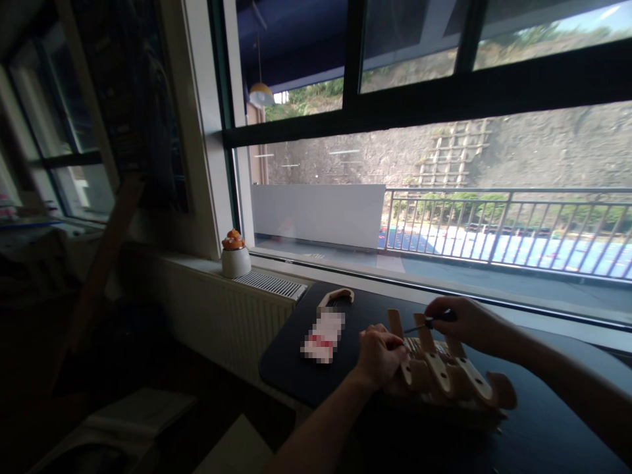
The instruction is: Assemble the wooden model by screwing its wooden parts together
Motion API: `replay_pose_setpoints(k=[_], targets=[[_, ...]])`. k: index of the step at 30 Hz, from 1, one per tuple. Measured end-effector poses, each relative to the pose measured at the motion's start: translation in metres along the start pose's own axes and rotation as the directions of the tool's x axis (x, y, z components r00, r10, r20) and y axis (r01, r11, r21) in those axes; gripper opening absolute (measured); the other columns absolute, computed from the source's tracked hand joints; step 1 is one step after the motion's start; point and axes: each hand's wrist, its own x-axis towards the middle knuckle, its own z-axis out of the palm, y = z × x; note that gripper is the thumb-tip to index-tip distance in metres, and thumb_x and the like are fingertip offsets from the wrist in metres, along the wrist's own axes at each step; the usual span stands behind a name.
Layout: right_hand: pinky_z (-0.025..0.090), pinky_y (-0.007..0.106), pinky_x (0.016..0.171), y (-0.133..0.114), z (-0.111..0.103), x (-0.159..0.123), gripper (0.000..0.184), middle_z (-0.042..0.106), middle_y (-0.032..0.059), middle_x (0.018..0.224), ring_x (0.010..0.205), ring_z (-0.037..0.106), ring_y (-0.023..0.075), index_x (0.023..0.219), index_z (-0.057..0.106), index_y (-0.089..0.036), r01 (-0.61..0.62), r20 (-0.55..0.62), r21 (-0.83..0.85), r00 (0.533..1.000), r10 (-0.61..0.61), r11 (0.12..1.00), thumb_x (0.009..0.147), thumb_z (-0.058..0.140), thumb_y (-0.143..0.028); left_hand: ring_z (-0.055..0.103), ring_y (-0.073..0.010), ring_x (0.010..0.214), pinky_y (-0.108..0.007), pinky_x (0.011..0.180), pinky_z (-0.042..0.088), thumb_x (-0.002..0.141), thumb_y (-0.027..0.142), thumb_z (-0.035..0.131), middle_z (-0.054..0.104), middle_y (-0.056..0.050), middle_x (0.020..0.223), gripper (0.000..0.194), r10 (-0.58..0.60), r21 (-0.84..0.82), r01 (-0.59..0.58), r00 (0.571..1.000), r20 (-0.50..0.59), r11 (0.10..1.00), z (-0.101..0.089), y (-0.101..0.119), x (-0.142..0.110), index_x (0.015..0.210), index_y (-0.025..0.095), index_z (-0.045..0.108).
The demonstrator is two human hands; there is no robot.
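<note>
My right hand [447, 316] is closed around the dark handle of a screwdriver [413, 327], whose thin shaft points left. At the shaft's tip, my left hand [380, 355] is closed in a pinch against the wooden assembly [439, 372]; what its fingers hold, if anything, is hidden. The assembly has several curved, light-brown wooden pieces with dark holes, standing in a row. Its lower side is in shadow. Left of my left hand lies a blurred-out white and red item [323, 337], with a loose curved wooden piece [340, 294] just beyond it.
The dark table [291, 359] has a rounded left corner and meets a wide window [316, 158]. A white radiator [237, 319] runs along the wall to the left. On it stands a pale pot [236, 261] with an orange top. A pale flat-topped object [133, 418] sits low left.
</note>
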Motion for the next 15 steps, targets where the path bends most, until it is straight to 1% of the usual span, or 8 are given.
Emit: replay_pose_setpoints(k=[4,8,15], targets=[[0.040,0.028,0.054,-0.016,-0.005,-0.001,0.017,0.065,0.0013,0.061,0.057,0.055,0.0166,0.068,0.067,-0.020,0.030,0.023,-0.087,0.999,-0.028,0.996,0.068,0.057,-0.034,0.058,-0.0209,0.085,-0.032,0.079,0.045,0.073,0.026,0.070,0.065,-0.003,0.077,0.010,0.012,0.005,-0.012,1.000,-0.013,1.000,0.002,0.002,-0.002,0.078,0.024,0.077],[0.040,0.027,0.055,-0.025,-0.004,0.000,0.017,0.065,0.0015,0.062,0.058,0.055,0.0160,0.067,0.066,-0.019,0.049,0.053,-0.125,0.998,-0.043,0.991,0.070,0.056,-0.034,0.058,-0.0206,0.085,-0.032,0.079,0.044,0.073,0.025,0.069,0.065,-0.002,0.078,0.009,0.022,0.012,-0.021,0.999,-0.028,1.000,0.002,0.000,-0.002,0.078,0.024,0.077],[0.042,0.026,0.059,-0.028,0.000,0.005,0.015,0.068,0.0027,0.070,0.064,0.058,0.0167,0.072,0.066,-0.019,0.068,0.102,-0.174,0.993,-0.051,0.982,0.070,0.055,-0.028,0.057,-0.0201,0.084,-0.032,0.079,0.045,0.073,0.025,0.069,0.064,-0.002,0.077,0.009,0.024,0.010,-0.024,0.999,-0.033,1.000,0.002,-0.001,-0.003,0.078,0.023,0.076]])
